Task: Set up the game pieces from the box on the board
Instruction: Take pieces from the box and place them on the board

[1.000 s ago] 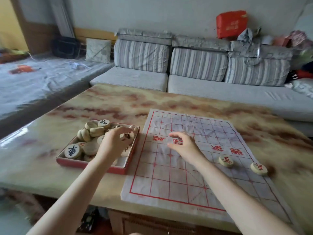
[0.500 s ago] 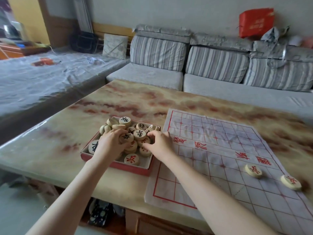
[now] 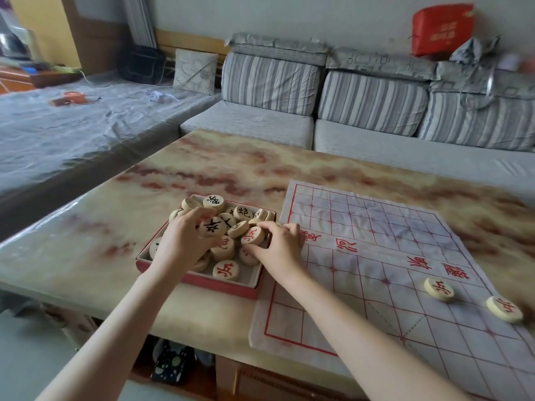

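A: The right hand (image 3: 279, 247) has its fingers closed round a pale round wooden disc with a red character (image 3: 253, 235), inside the shallow red cardboard box (image 3: 202, 280).

B: And the left hand (image 3: 185, 243)?

A: It pinches a similar disc with a black character (image 3: 212, 227).

B: Which way is the white cloth board with the red grid (image 3: 376, 256)?

A: Just right of the box, so the right hand is nearer; two red-marked discs (image 3: 439, 289) sit far along it.

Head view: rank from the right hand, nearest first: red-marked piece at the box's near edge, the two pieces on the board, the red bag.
1. Red-marked piece, left of the right hand.
2. Board pieces, right.
3. Red bag, far behind the sofa.
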Tool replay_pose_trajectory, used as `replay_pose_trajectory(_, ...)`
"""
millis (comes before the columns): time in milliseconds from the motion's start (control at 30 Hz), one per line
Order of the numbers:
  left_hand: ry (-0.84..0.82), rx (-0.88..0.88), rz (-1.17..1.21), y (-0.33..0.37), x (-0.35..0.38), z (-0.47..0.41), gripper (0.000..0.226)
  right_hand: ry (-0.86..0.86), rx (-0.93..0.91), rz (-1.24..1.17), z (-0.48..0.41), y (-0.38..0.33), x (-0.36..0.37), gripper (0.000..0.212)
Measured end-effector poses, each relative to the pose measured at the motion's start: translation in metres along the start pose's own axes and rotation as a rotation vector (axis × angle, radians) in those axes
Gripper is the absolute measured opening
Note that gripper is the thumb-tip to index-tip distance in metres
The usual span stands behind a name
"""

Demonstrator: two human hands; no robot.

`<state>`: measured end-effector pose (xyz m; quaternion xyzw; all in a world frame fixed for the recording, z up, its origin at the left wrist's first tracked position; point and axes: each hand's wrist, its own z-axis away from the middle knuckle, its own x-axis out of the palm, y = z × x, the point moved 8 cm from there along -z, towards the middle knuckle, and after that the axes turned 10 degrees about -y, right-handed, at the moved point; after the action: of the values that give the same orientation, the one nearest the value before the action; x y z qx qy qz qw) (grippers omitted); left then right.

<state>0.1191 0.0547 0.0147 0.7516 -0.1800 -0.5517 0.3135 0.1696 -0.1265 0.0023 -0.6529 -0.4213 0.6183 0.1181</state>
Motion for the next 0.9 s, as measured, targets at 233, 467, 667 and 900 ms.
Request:
replay_pose_trajectory(233,-0.047,0.094,0.034,0.030,0.007,0.007,0.058,-0.046,0.061,-0.245,0.020,0.020,-0.035,0.048)
replay_pose_trajectory(467,-0.100,0.170,0.117,0.065,0.034,0.014,0.058,-0.061,0.107,-0.313,0.042,0.056,-0.067,0.051)
replay_pose_trajectory(667,-0.161,0.229,0.102,0.107,0.073,0.013,0.052,-0.010,0.194,-0.290,0.063,0.110,-0.113,0.037)
replay_pose_trajectory(900,-0.257,0.249,0.089,0.148,0.121,0.009,0.054,0.022,0.309,-0.107,0.089,0.174,-0.157,0.038)
